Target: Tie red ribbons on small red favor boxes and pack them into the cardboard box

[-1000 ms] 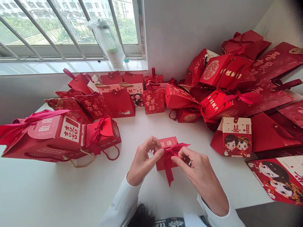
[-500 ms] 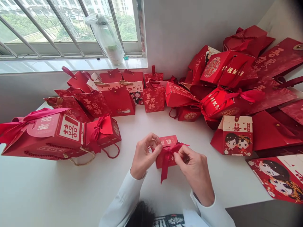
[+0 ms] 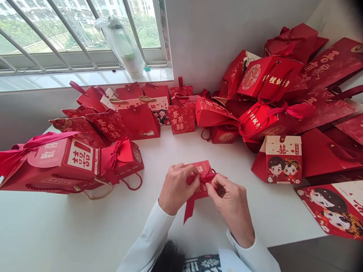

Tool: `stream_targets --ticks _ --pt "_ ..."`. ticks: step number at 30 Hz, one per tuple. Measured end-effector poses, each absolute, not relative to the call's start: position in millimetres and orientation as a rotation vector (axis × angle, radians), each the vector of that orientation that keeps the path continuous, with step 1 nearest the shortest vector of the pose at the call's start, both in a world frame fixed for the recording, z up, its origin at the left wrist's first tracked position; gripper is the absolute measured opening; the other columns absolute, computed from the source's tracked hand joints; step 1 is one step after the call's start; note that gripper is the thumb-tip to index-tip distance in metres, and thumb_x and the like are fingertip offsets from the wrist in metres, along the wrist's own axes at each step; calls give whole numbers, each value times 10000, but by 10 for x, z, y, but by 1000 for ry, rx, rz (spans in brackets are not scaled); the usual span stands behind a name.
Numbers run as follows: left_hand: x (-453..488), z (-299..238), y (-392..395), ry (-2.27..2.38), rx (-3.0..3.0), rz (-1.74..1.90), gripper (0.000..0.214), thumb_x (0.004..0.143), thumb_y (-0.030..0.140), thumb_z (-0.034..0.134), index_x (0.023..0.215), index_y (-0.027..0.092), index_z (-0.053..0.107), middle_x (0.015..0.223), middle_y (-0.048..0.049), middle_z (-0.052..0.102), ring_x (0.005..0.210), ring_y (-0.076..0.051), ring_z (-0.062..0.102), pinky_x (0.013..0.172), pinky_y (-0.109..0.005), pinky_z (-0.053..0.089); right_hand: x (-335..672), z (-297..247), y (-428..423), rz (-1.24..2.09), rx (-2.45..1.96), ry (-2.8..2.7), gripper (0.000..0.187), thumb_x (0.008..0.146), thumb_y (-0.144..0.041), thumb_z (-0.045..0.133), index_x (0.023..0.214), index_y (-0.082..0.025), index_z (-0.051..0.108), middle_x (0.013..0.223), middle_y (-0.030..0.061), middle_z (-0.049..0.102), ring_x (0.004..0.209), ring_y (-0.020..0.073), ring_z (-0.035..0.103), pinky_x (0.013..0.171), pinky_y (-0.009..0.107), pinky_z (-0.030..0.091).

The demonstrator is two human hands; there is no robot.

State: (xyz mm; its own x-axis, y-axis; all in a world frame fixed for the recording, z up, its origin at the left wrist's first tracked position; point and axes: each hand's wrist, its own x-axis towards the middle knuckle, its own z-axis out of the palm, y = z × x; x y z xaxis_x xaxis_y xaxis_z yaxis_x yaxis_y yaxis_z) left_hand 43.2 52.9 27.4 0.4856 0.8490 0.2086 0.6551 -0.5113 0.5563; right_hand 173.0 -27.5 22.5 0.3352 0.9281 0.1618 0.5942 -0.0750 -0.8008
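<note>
A small red gift box with pale lettering lies on the white table in front of me. A dark red ribbon is gathered on top of it, one tail hanging over the near side. My left hand is closed at the ribbon's middle, thumb and fingertips pinched together. On the other side, my right hand pinches the ribbon's right part between thumb and forefinger. The ribbon's crossing between the hands is partly hidden by the left fingers. A cord loop shows behind the box.
Left stand a large red box with a pink ribbon and a smaller red box. Red paper bags line the wall. Piled boxes fill the right, near a box with cartoon figures. A wrapped bottle stands on the sill.
My left hand has moved slightly right and down, onto the middle of the ribbon. The hanging ribbon tail has shifted left. My right hand keeps its pinch, barely moved.
</note>
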Motion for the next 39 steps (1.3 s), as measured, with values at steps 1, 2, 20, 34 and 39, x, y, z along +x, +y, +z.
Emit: stream_targets --ticks 1,2,20,34,39 --pt "420 269 539 1280 2342 665 102 769 145 552 708 184 623 609 9 579 613 -136 504 670 -277 391 1729 229 -272 498 -1771 -1364 271 828 -239 512 609 -202 356 526 -71 369 477 83 326 488 181 324" --pt "404 276 551 1298 2331 665 114 780 148 542 711 182 626 605 8 574 611 -135 501 662 -275 390 1727 233 -270 489 -1771 -1368 275 831 -240 507 608 -203 350 525 -69 362 476 84 322 486 183 323" --pt "446 380 618 1041 2072 582 134 667 90 567 661 198 645 673 23 677 676 -152 495 693 -263 402 1720 231 -298 516 -1763 -1421 220 843 -227 513 650 -212 406 562 -69 423 480 85 376 486 194 343" --pt "319 456 695 872 1778 573 186 837 306 557 891 157 653 625 14 579 596 -101 482 584 -210 380 1679 264 -322 613 -1727 -1301 41 826 -231 501 857 -237 474 687 -59 577 524 98 517 534 183 433" --pt "301 460 779 934 1776 604 246 850 384 560 908 157 636 619 35 533 604 -94 450 593 -205 358 1675 291 -332 642 -1737 -1292 115 833 -223 502 943 -256 496 691 -75 624 561 109 562 569 189 451"
